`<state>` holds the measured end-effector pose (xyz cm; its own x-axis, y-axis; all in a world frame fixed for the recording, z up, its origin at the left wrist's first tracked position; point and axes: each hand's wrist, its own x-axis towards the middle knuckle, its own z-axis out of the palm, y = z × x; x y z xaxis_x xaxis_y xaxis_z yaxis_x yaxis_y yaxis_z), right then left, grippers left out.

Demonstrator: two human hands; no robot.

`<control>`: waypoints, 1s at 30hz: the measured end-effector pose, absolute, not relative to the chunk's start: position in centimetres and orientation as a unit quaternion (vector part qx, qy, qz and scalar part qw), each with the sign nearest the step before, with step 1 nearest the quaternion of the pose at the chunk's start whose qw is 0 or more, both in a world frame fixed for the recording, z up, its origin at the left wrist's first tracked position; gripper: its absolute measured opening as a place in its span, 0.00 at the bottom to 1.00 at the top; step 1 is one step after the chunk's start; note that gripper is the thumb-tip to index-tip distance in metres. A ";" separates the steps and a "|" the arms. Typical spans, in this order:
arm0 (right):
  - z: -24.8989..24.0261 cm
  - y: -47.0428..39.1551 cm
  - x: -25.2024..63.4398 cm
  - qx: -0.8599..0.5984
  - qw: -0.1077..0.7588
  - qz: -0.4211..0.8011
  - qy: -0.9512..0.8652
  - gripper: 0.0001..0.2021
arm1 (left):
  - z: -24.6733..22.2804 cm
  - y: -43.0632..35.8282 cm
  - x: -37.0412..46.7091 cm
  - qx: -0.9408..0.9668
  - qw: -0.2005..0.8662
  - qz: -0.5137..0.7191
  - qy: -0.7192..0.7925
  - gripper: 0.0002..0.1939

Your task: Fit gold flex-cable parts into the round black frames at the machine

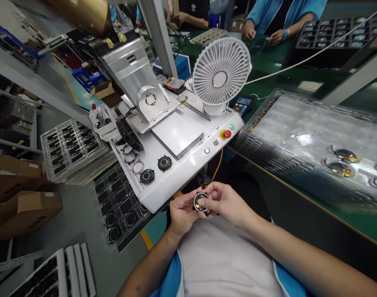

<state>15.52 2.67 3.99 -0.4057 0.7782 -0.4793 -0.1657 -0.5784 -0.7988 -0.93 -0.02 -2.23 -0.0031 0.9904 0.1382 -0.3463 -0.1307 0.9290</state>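
Note:
Close to my body, below the white machine's front edge, I hold a small round watch-like part (201, 202) with a silver rim and dark inside. My left hand (182, 211) grips it from the left side. My right hand (224, 203) grips its right side, with the thumb laid over its face. Two round black parts with green dots, one (147, 176) and another (164, 163), lie on the machine's white top (184, 167). Beside them are several thin rings (138, 167).
A white fan (220, 78) and a red button (227, 134) are on the machine. Clear trays (300, 136) stand at right. Trays of dark parts (71, 148) and cardboard boxes (30, 210) are at left. Other people (281, 20) sit across.

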 end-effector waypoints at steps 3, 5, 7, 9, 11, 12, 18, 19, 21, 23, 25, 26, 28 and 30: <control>3.2 2.7 16.3 -0.441 0.287 0.777 -0.346 0.29 | -2.2 -0.2 -0.7 0.484 0.534 0.592 0.360 0.28; 3.0 2.7 16.4 -0.424 0.295 0.792 -0.327 0.31 | -1.8 -0.1 -0.6 0.515 0.516 0.590 0.346 0.28; 3.0 2.6 16.1 -0.410 0.308 0.801 -0.309 0.31 | -1.2 0.2 -0.6 0.537 0.497 0.591 0.340 0.28; 3.2 2.7 15.4 -0.406 0.335 0.794 -0.304 0.32 | -0.6 0.4 -0.8 0.537 0.486 0.595 0.349 0.28; 3.7 3.3 14.6 -0.411 0.351 0.776 -0.325 0.32 | -0.2 0.7 -1.2 0.509 0.490 0.606 0.367 0.26; 3.9 3.8 14.3 -0.412 0.344 0.769 -0.348 0.32 | 0.0 0.8 -1.3 0.487 0.495 0.613 0.377 0.25; 5.8 12.2 14.4 -0.488 0.431 0.648 -0.396 0.25 | 1.3 1.3 -1.9 0.385 0.537 0.647 0.380 0.20; 6.1 13.9 14.6 -0.505 0.466 0.619 -0.381 0.23 | 1.5 1.3 -2.0 0.384 0.552 0.638 0.375 0.19; 6.6 16.7 14.8 -0.519 0.500 0.588 -0.368 0.19 | 1.9 1.1 -2.1 0.399 0.564 0.617 0.376 0.20; 6.9 18.2 15.0 -0.517 0.511 0.578 -0.370 0.17 | 2.1 1.0 -2.2 0.427 0.545 0.604 0.393 0.25; 7.1 17.9 15.1 -0.512 0.523 0.569 -0.374 0.17 | 2.1 0.8 -2.3 0.458 0.501 0.602 0.421 0.32; 7.2 17.2 15.2 -0.506 0.527 0.569 -0.378 0.17 | 2.0 0.8 -2.3 0.471 0.477 0.600 0.437 0.35; 7.3 14.8 15.6 -0.478 0.523 0.580 -0.402 0.19 | 1.9 0.6 -2.2 0.495 0.436 0.591 0.464 0.38; 7.5 11.8 16.0 -0.439 0.497 0.605 -0.440 0.19 | 1.8 0.6 -1.9 0.516 0.409 0.580 0.479 0.39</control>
<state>16.00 11.79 7.47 -0.1202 0.9883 -0.0942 -0.2144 -0.1185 -0.9695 -1.95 0.60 1.78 -0.1318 0.9693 0.2077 0.0189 -0.2070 0.9782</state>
